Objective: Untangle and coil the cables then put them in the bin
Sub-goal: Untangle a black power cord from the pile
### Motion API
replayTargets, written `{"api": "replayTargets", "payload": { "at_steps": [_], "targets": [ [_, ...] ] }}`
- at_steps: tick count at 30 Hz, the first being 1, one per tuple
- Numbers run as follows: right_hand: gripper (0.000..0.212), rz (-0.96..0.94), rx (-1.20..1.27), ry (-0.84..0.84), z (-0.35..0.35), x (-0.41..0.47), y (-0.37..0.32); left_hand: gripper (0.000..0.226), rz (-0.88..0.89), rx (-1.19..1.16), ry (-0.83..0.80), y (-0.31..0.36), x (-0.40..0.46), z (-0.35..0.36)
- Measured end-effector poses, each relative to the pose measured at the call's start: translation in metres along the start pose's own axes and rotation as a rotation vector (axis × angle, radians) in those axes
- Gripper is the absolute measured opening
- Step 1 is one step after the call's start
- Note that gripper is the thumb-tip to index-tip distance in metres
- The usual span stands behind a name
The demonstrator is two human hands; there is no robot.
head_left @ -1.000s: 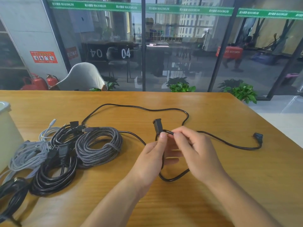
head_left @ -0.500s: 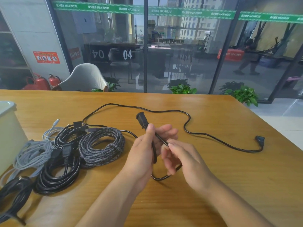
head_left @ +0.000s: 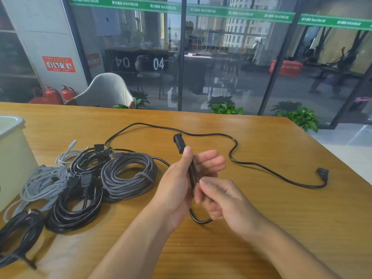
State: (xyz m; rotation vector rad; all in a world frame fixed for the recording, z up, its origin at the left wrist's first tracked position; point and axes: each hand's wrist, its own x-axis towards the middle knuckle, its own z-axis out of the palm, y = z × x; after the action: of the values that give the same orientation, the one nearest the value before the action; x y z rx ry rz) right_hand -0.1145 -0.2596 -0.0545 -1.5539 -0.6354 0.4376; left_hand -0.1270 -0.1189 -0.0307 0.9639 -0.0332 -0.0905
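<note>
A thin black cable (head_left: 233,158) lies spread across the wooden table (head_left: 281,228), with one plug (head_left: 323,172) resting near the right edge. My left hand (head_left: 177,190) grips this cable just below its other plug (head_left: 179,142), which sticks up above my thumb. My right hand (head_left: 223,200) pinches the same cable close beside the left hand, and a small loop hangs below both. To the left lie a braided grey-black coil (head_left: 128,178), black cables (head_left: 80,202) and pale grey cables (head_left: 42,184). The white bin (head_left: 12,158) stands at the far left.
Another dark cable bundle (head_left: 18,234) lies at the front left corner. Beyond the table's far edge are a white chair (head_left: 106,91), potted plants (head_left: 225,107) and a glass wall. The table's right edge runs diagonally past the far plug.
The left hand has tilted the plug end upright and leftward. My right hand has slid down the cable toward me, and the loop under the hands is shorter.
</note>
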Motion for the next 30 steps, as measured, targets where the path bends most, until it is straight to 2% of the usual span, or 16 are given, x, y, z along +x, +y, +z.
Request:
{"api": "replayTargets", "payload": {
  "at_steps": [5,8,11,13,16,18,20,22,26,30],
  "targets": [
    [0.053,0.014,-0.056,-0.037,0.001,-0.001,0.001,0.051,-0.005,-0.11,0.047,0.007,-0.002,0.002],
    [0.063,0.026,-0.098,-0.139,0.0,-0.002,0.002,0.044,0.009,-0.173,0.057,0.015,-0.004,0.002],
    [0.071,0.124,-0.152,-0.308,-0.005,-0.001,0.005,0.044,-0.004,-0.263,-0.045,0.021,-0.005,-0.003],
    [0.075,0.137,-0.23,-0.339,-0.009,0.0,0.006,0.046,-0.042,-0.277,-0.153,0.024,-0.006,-0.006],
    [0.084,0.1,-0.44,-0.238,-0.026,0.003,0.007,0.048,-0.101,-0.173,-0.298,0.025,-0.009,-0.007],
    [0.086,0.068,-0.716,-0.137,-0.047,0.004,0.01,0.05,-0.14,-0.091,-0.338,0.025,-0.01,-0.007],
    [0.088,0.132,-0.915,-0.063,-0.069,0.002,0.014,0.05,-0.179,-0.038,-0.368,0.024,-0.01,-0.008],
    [0.079,0.201,-0.983,0.004,-0.09,-0.001,0.017,0.048,-0.213,0.0,-0.41,0.025,-0.01,-0.01],
    [0.065,0.221,-1.168,0.161,-0.121,-0.008,0.013,0.046,-0.256,0.008,-0.448,0.03,-0.013,-0.011],
    [0.065,0.318,-1.119,0.232,-0.132,-0.02,0.003,0.046,-0.251,-0.006,-0.417,0.033,-0.012,-0.015]
  ]
}}
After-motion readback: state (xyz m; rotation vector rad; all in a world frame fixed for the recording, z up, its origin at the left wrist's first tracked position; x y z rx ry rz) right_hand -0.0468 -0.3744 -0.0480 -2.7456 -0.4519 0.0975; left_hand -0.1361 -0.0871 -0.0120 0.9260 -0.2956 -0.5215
